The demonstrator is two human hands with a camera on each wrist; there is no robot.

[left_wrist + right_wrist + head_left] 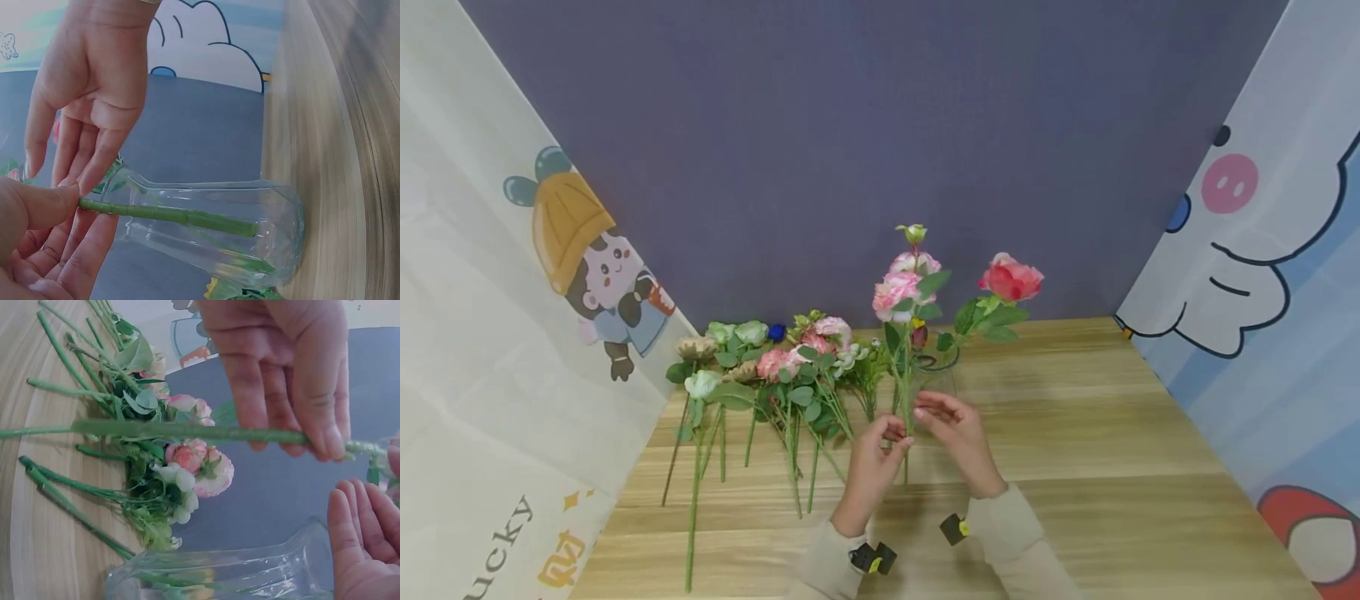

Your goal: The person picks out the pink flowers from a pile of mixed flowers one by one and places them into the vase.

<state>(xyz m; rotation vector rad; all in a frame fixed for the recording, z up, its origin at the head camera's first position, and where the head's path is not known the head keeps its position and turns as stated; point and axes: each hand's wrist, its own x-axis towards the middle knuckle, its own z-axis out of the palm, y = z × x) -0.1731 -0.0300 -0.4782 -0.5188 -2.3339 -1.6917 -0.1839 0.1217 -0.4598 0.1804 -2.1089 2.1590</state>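
A pink artificial flower point(897, 293) stands upright, its green stem point(156, 214) pinched between the thumb and fingers of my left hand point(874, 467). Beside the upper stem is my right hand point(957, 437), its fingers loosely extended and gripping nothing; whether they touch the stem is hard to tell. Behind the hands a clear glass vase point(289, 219) stands on the table, with green stems inside. The held stem's lower end shows in front of the vase glass in the left wrist view. A coral-red flower point(1011, 279) leans right above the vase.
Several loose flowers lie on the wooden table point(1112, 433) to the left: pink blooms point(782, 362), pale green roses point(703, 383) and a small blue one point(777, 332). A dark grey panel point(880, 125) closes off the back, with printed cloths on both sides.
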